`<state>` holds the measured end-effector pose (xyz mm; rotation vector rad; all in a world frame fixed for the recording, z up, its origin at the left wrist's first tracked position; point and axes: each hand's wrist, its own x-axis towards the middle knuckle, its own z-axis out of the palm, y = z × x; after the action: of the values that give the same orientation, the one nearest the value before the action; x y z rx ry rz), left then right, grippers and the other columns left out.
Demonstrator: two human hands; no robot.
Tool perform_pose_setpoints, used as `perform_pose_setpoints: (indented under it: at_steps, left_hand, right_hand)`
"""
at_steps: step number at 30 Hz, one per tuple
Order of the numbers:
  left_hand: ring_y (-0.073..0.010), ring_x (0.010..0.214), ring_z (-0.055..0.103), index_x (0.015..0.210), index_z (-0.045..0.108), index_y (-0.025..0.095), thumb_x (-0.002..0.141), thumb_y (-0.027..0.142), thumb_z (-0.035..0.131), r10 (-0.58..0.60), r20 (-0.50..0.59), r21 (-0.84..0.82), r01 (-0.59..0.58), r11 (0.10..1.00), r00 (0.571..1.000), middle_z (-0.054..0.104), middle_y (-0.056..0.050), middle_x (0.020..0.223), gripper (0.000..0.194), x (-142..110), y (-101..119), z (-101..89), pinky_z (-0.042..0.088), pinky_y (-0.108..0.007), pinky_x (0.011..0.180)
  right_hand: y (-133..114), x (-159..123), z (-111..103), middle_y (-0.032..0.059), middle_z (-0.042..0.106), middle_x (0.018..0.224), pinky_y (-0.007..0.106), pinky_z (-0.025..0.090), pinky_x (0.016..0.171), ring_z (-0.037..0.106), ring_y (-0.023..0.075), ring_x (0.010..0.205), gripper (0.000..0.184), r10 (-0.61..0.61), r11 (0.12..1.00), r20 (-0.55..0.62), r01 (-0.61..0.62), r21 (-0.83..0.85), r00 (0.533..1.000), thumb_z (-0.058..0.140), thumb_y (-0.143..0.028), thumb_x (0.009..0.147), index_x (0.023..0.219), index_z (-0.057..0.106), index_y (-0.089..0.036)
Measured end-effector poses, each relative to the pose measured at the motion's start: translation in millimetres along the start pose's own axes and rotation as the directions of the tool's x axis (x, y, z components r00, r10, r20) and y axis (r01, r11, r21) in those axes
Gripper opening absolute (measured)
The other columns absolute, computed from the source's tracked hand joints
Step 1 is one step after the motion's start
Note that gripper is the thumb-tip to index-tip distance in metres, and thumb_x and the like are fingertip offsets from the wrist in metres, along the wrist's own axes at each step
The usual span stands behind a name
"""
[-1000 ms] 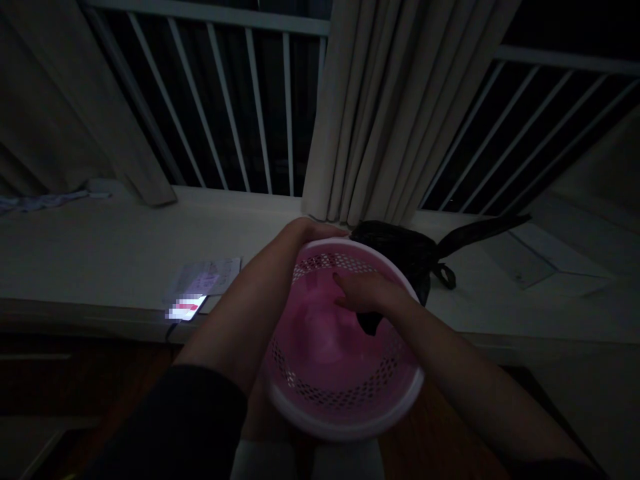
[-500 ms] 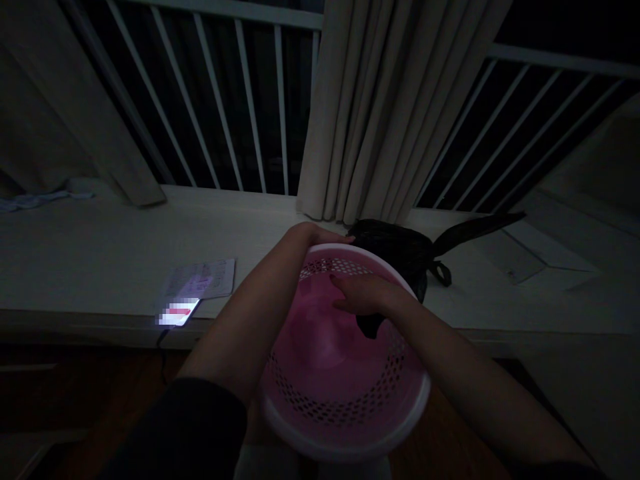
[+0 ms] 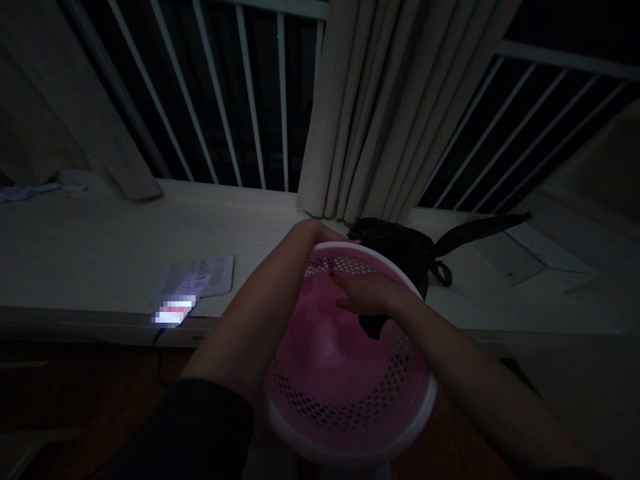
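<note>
A round pink plastic basket point(image 3: 327, 427) with rows of holes is tilted so that its inside faces me. At its far rim my left hand point(image 3: 327, 231) is bent over the edge, closed on it, most fingers hidden behind. My right hand point(image 3: 367, 295) reaches inside the basket, the visible fingers stretched out and apart near the inner wall. A small black piece point(image 3: 373, 327) shows below this hand; whether the hand touches it I cannot tell. Behind the basket lies a knotted black plastic bag point(image 3: 395, 243) on the white ledge point(image 3: 240, 220).
On the ledge to the left are a sheet of paper point(image 3: 220, 273) and a lit phone point(image 3: 174, 311) with a cable. A pale, flat box-like thing point(image 3: 530, 257) lies at the right. Beige curtains point(image 3: 360, 120) and white railings point(image 3: 245, 93) stand behind. The room is dark.
The view has shifted slightly, and the basket sits a little further right in it. Both hands keep nearly the same places on and in the basket.
</note>
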<state>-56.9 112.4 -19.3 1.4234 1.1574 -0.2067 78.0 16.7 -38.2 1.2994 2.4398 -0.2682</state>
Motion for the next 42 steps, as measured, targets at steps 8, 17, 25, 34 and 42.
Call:
perform_pose_setpoints:
  at_steps: [8,17,25,34,42]
  left_hand:
    - [-0.0230,0.094,0.059,0.105,0.066,0.027,0.070,0.049,0.057,-0.122,0.252,-0.125,0.157,0.980,0.960,0.070,-0.003,0.080,0.043,9,-7,-7.8,0.042,-0.030,0.082]
    - [-0.0262,0.087,0.061,0.104,0.066,0.024,0.070,0.053,0.055,-0.087,0.256,-0.148,0.128,0.981,0.963,0.070,-0.006,0.077,0.046,16,-12,-10.2,0.044,-0.035,0.081]
    - [-0.0255,0.084,0.061,0.112,0.064,0.022,0.068,0.052,0.057,-0.109,0.251,-0.075,0.132,0.989,0.962,0.069,-0.007,0.076,0.053,7,-9,-6.8,0.045,-0.034,0.079]
    - [-0.0236,0.097,0.058,0.107,0.065,0.020,0.069,0.054,0.051,-0.031,0.228,0.118,0.004,0.993,0.973,0.069,-0.005,0.085,0.053,17,-9,-10.8,0.042,-0.032,0.086]
    - [-0.0234,0.099,0.056,0.102,0.066,0.018,0.069,0.054,0.046,0.008,0.158,0.259,-0.049,0.965,0.987,0.069,-0.006,0.088,0.052,9,-4,-3.8,0.040,-0.033,0.087]
  right_hand:
    - [-1,1,-3,0.0115,0.048,0.131,0.044,0.044,0.092,0.052,0.0298,0.113,0.065,0.023,0.999,0.018,-0.023,0.023,1.000,0.045,-0.041,0.082,0.143,0.031,-0.021]
    - [-2,0,-4,0.0116,0.049,0.130,0.041,0.042,0.096,0.049,0.0280,0.117,0.063,-0.004,0.999,-0.008,0.005,0.042,1.000,0.046,-0.039,0.082,0.141,0.034,-0.019]
    - [-2,-2,-3,0.0123,0.049,0.130,0.042,0.044,0.093,0.051,0.0290,0.114,0.063,-0.004,0.999,-0.017,0.005,0.049,1.000,0.046,-0.038,0.083,0.142,0.033,-0.020]
    - [1,3,-1,0.0114,0.046,0.133,0.044,0.042,0.096,0.049,0.0299,0.117,0.064,-0.001,0.999,0.019,0.000,0.052,1.000,0.045,-0.043,0.083,0.142,0.034,-0.021]
    - [1,2,0,0.0109,0.044,0.135,0.042,0.041,0.098,0.047,0.0289,0.120,0.069,-0.011,0.997,0.010,0.010,0.072,1.000,0.045,-0.047,0.083,0.143,0.030,-0.018]
